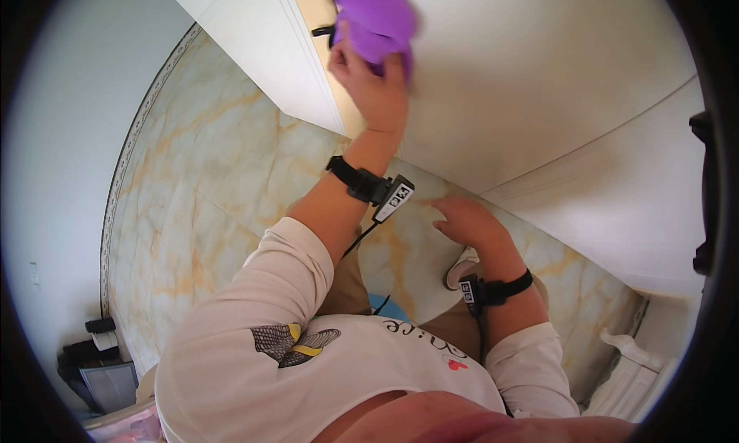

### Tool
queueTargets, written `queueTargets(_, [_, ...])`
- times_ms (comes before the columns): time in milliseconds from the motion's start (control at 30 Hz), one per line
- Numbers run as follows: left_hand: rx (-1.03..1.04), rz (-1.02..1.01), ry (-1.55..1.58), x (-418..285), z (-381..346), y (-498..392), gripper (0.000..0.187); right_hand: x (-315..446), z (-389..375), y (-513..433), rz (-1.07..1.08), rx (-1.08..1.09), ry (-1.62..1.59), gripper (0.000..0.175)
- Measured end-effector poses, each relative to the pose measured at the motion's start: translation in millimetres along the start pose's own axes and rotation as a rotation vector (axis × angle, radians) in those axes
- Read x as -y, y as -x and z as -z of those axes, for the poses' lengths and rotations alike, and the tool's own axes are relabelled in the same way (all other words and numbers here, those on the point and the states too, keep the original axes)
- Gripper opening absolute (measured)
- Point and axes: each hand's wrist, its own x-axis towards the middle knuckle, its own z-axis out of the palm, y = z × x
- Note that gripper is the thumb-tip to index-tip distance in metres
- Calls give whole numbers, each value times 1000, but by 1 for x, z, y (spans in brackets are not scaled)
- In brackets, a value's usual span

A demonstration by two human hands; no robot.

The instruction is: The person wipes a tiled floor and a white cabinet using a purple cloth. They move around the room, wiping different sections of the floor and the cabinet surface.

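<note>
My left hand holds a bunched purple cloth at the top of the view. The cloth is against or just in front of a large white panel, close to its beige edge; I cannot tell whether it touches. A small black piece, perhaps a handle, sticks out beside the cloth. Lower down, my right hand holds nothing, its thumb apart from its fingers, over the floor near the panel's bottom edge. Both wrists wear black straps with small tagged devices.
The marbled tile floor runs along a pale wall at left. Dark items and a framed grey panel stand at lower left. White carved furniture is at lower right. A blue object lies between my legs, partly hidden.
</note>
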Motion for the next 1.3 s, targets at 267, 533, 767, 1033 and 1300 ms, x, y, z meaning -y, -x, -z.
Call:
queueTargets(267, [406, -768, -116, -2, -17, 61, 59, -1, 0, 0, -7, 8, -10, 41])
queueTargets(533, [323, -763, -177, 6, -20, 62, 58, -3, -26, 16, -140, -50, -19, 36])
queueTargets(767, [-36, -298, -277, 38, -6, 3, 61, -21, -36, 20, -44, -36, 24, 33])
queueTargets(1033, [167, 207, -25, 59, 9, -2, 55, 3, -8, -12, 52, -197, -17, 29])
queueTargets(1300, [87, -50, -131, -25, -9, -50, 74, 5, 6, 13, -49, -120, -6, 37])
